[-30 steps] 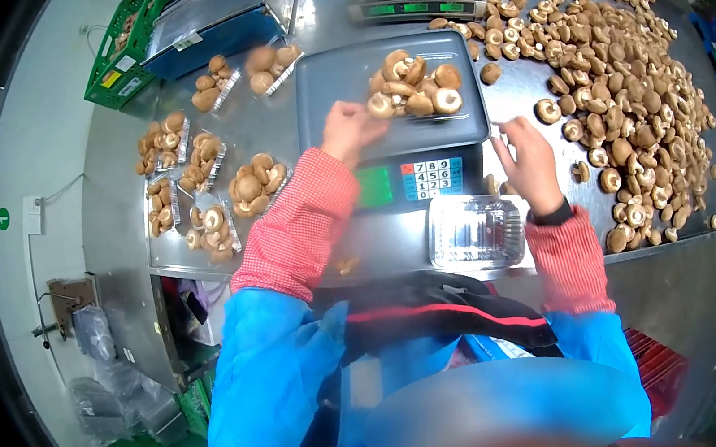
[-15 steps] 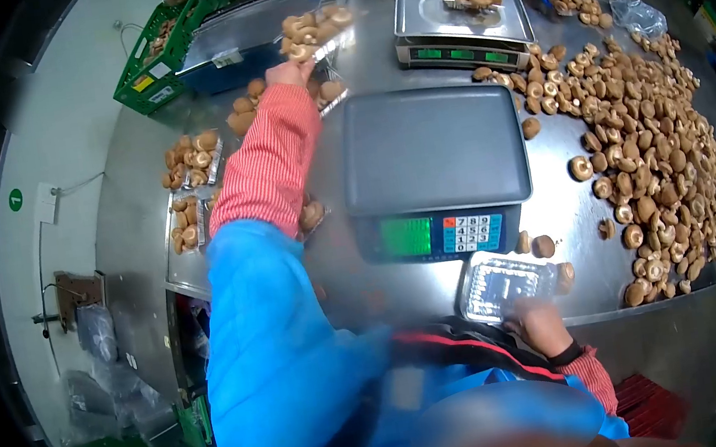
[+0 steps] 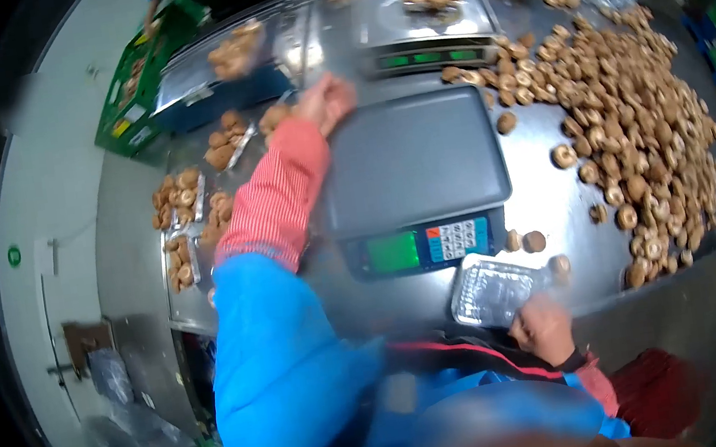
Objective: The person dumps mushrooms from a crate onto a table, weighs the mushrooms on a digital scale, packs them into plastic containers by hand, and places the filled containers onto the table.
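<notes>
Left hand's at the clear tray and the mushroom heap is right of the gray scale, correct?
Wrong hand: the head view shows the right hand at the clear tray; the left hand is by the far left corner of the gray scale. The mushroom heap is right of the scale.

Glare whitens the steel table [image 3: 550, 207], blur softens the left hand [image 3: 326, 104], and fisheye distortion curves the black-rimmed edges.

Green wall sign [image 3: 14, 256] reads 1; keypad [image 3: 458, 239] blurred
</notes>
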Tool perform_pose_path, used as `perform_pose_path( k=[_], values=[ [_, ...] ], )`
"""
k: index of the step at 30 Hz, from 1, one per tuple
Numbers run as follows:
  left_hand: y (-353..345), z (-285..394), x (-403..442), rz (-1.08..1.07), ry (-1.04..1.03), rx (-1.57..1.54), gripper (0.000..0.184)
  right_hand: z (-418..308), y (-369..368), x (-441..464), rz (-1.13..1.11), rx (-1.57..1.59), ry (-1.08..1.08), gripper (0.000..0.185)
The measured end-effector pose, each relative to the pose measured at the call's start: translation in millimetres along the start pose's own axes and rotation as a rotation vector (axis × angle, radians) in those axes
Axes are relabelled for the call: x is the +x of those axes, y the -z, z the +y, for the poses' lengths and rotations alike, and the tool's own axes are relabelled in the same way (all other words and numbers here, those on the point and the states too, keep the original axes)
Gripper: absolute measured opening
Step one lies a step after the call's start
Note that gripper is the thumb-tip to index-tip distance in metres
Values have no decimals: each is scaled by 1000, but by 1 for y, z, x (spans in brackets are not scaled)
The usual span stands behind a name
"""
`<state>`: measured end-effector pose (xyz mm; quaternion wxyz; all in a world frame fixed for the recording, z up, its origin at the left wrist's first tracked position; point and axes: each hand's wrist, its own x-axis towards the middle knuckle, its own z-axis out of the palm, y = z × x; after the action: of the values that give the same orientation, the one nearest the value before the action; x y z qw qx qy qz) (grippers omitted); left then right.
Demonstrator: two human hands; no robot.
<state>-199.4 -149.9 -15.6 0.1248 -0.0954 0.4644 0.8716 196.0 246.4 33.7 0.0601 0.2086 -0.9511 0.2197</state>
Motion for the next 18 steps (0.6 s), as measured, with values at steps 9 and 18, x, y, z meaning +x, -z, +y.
perform_pose_path(
  k=[9,18],
  values=[
    [-241,-127,-169,-855,735,720,58,25,14,14,280,-138,-54,26],
    [-315,-225,-148,-1464,477,1040,56,123,54,-63,-75,822,-733,62]
  ],
)
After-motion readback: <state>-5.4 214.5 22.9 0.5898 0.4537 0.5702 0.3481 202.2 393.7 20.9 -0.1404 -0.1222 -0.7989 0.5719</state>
